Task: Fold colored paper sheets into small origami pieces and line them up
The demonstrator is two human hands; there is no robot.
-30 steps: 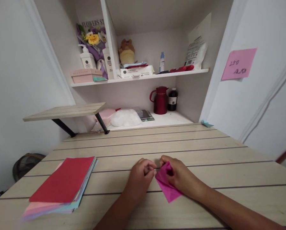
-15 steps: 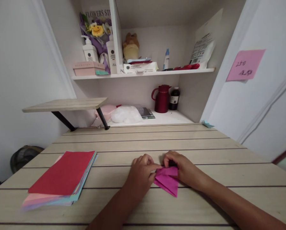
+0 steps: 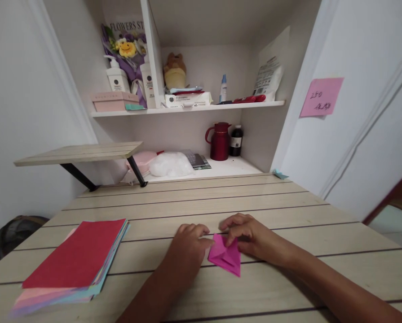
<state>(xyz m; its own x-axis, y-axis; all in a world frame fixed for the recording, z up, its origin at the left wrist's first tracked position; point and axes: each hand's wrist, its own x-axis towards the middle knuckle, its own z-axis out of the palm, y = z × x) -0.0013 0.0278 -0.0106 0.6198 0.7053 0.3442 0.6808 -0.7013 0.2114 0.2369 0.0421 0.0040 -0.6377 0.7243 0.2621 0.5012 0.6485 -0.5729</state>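
A small folded magenta paper point(image 3: 225, 256) lies on the wooden table point(image 3: 221, 202) in front of me. My left hand point(image 3: 186, 253) is curled at its left edge, fingertips pinching the paper's upper left corner. My right hand point(image 3: 251, 237) rests over its upper right part, fingers bent and pressing the fold down. A stack of coloured paper sheets point(image 3: 71, 262) with a red sheet on top lies at the left, apart from both hands.
A small raised wooden shelf point(image 3: 79, 153) stands at the table's back left. Behind the table a white alcove holds a red jug point(image 3: 218, 141), a dark bottle point(image 3: 236, 140), a white bag point(image 3: 170, 163) and cluttered upper shelves. A pink note point(image 3: 321, 97) hangs on the right wall.
The magenta paper has been turned and laid flatter on the table. Both hands shifted slightly with it; the right hand now presses on its top rather than holding it up.
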